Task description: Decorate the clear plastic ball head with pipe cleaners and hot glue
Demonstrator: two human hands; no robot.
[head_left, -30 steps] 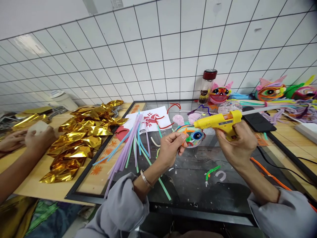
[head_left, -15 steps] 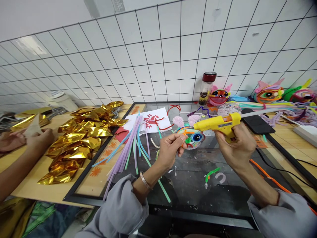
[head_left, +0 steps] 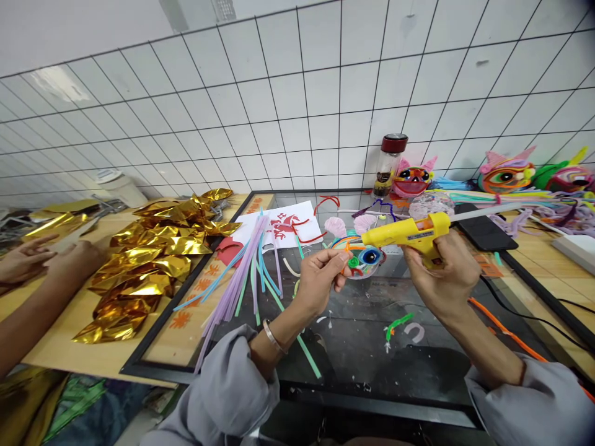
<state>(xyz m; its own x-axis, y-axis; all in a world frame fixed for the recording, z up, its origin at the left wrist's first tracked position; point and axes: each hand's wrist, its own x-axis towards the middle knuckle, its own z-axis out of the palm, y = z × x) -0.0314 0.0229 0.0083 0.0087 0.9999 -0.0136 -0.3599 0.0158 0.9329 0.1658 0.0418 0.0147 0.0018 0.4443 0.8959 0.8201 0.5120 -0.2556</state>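
Observation:
My right hand point(head_left: 444, 269) is wrapped round a yellow hot glue gun point(head_left: 409, 234), with a long white glue stick point(head_left: 483, 211) jutting from its back. The nozzle points left, close above the fingertips of my left hand point(head_left: 323, 279). Those fingers pinch a small orange pipe cleaner point(head_left: 346, 247); most of it is hidden by the fingers. Just behind them lies a round animal head point(head_left: 367, 269) covered in coloured pipe cleaners, with a blue eye, a green spiral and two pale pink ears point(head_left: 365, 223). Whether the nozzle touches the orange piece I cannot tell.
Left of my hands lie a bundle of pipe cleaners point(head_left: 246, 272) and white paper point(head_left: 304, 214). Gold foil point(head_left: 153, 260) covers the left table, beside another person's hands point(head_left: 77, 263). A glass bottle point(head_left: 388, 167), finished heads point(head_left: 506, 173) and a black phone point(head_left: 486, 227) stand or lie rightward.
My hands and the glue gun stay almost in place, with the gun shifting slightly left. At the left, the other person's hands turn and tilt a pale sheet.

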